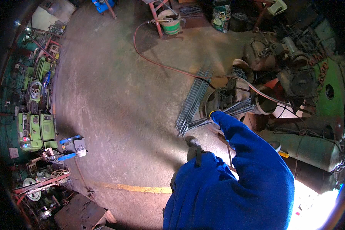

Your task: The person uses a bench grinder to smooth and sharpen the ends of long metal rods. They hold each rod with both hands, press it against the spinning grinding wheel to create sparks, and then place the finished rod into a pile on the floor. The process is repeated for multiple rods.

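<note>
A plush, matte blue fabric top (207,195) fills the near foreground, its right sleeve (253,149) reaching forward and left to a yellow-edged end. The right hand cannot be made out beyond that end, so I cannot tell how open it is or whether it has hold of anything. The left hand is out of view, its state likewise unknown.

A dark, rounded shoe (193,142) stands on the rough, mottled concrete floor (115,96), a worn yellow painted stripe (134,188) to its left.

Just ahead of the shoe, a sloping bundle of thin, straight grey metal rods (239,108) runs left to right, its right ends fanned and pointing slightly away; the sleeve's end overlaps it. A second, flat-lying bundle of long grey rods (193,97) points away and slightly right, its near ends close to the first bundle's left ends.

To the right lies a smooth, dull green metal cylinder (301,147). A thin reddish hose (153,61) curves across the second bundle's far part. Farther off stands a round, green-banded bucket (170,27).
</note>
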Motion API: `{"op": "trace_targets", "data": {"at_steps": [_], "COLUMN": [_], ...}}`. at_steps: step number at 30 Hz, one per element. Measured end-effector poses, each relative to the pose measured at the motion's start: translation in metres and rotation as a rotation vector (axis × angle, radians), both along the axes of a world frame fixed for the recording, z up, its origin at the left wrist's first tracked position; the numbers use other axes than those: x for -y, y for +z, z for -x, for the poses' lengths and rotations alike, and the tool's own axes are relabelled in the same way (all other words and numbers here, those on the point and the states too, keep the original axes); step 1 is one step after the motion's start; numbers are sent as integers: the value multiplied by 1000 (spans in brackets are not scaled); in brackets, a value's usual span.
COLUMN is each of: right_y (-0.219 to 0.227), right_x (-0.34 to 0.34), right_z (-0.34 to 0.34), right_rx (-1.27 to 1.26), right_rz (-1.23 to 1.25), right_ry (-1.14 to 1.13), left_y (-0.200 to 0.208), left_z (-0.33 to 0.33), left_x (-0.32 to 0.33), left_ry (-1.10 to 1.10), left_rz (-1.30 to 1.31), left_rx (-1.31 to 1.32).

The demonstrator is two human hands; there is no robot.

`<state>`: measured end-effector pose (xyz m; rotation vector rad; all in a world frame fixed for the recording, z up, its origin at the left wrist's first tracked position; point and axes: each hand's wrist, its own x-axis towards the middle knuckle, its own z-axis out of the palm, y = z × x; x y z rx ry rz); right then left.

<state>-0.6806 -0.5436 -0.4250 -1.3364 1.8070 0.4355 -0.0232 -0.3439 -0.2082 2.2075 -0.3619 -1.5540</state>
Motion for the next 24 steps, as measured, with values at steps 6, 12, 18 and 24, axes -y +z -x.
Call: {"op": "trace_targets", "data": {"at_steps": [6, 12, 18, 24], "right_y": [3, 2, 6, 14], "right_x": [8, -16, -62, -57], "right_z": [2, -9, -52, -101], "right_rx": [113, 280, 440, 541], "right_rz": [-45, -108, -199, -198], "right_ry": [-41, -157, -359, -624], "left_y": [-6, -14, -37, -78], "left_z": [3, -3, -23, -67], "left_x": [11, 26, 62, 157], "left_ry": [-47, -110, -251, -625], "left_rz": [-37, -60, -78, -22], "left_rx": [-33, -62, -82, -44]}}
